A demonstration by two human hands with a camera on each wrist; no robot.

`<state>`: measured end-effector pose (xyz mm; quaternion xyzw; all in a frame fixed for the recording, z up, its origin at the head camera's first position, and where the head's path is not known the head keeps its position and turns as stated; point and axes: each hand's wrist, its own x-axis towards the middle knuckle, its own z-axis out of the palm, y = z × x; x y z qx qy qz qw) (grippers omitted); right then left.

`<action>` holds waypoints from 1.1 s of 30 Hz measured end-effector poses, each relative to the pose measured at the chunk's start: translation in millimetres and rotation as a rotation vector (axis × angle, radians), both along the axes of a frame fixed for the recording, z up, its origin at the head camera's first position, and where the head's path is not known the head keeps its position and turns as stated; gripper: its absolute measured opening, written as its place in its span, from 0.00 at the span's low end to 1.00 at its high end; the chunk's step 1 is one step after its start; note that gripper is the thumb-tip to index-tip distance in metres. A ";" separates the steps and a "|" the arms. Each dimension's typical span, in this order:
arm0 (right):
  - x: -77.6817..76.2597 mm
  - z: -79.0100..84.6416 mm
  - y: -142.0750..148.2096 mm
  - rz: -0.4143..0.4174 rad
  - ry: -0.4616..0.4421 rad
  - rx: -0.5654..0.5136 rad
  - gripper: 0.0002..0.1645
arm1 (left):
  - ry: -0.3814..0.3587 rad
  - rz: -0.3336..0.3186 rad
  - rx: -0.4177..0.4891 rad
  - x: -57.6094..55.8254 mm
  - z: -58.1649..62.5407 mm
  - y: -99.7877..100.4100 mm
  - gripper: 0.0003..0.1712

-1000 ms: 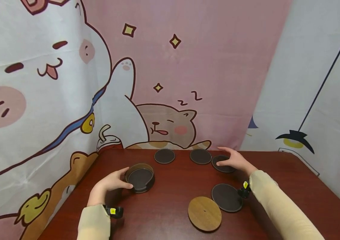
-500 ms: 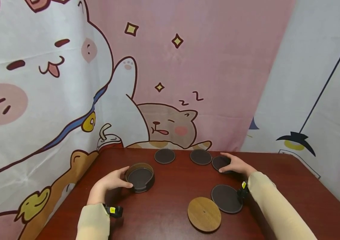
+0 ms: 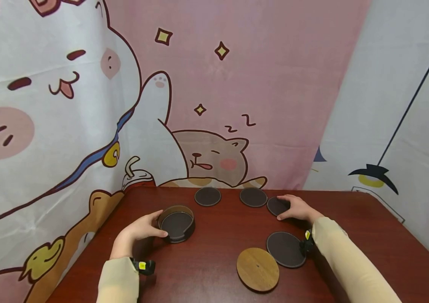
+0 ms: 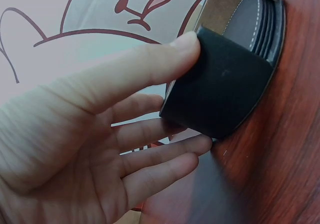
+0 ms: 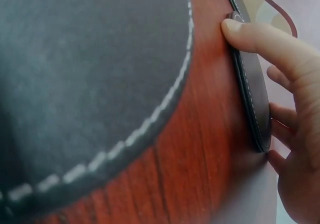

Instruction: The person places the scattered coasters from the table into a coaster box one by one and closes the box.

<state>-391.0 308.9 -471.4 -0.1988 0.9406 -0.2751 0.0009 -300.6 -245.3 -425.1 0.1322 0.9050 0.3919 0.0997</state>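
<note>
My left hand (image 3: 138,230) grips the side of a round black coaster holder (image 4: 220,79), thumb on its front wall and fingers behind. Several dark coasters (image 4: 245,21) with pale stitching are stacked inside, showing at the holder's gap. At the back right, my right hand (image 3: 299,209) holds a dark round coaster (image 3: 276,206) by its edges, thumb on the near side and fingers round the far side. In the right wrist view that coaster lies low over the table, its rim partly under the thumb; whether it touches the wood I cannot tell.
Two more dark coasters, one left (image 3: 207,197) and one right (image 3: 253,197), lie along the table's back edge. A larger-looking dark coaster (image 3: 285,249) lies nearer, beside a round wooden disc (image 3: 257,270). A printed cloth (image 3: 275,84) hangs behind the reddish table (image 3: 199,273).
My right hand has come down and slightly nearer, its fingers closing round the back-right coaster. The left hand and the holder have stayed in place.
</note>
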 end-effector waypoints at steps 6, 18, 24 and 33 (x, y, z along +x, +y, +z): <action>1.0 -1.7 -0.6 -0.037 0.023 0.028 0.52 | -0.001 0.007 -0.010 0.0 -0.1 0.4 0.53; -2.6 5.8 -3.8 -0.088 0.040 -0.021 0.48 | 0.000 0.000 -0.015 0.1 -0.7 1.0 0.54; -3.5 21.1 -5.5 -0.067 0.082 -0.026 0.46 | -0.007 0.002 -0.014 1.2 2.2 2.2 0.53; -2.8 38.5 -6.6 -0.066 0.095 -0.041 0.44 | -0.013 0.000 -0.010 0.6 -0.1 0.7 0.54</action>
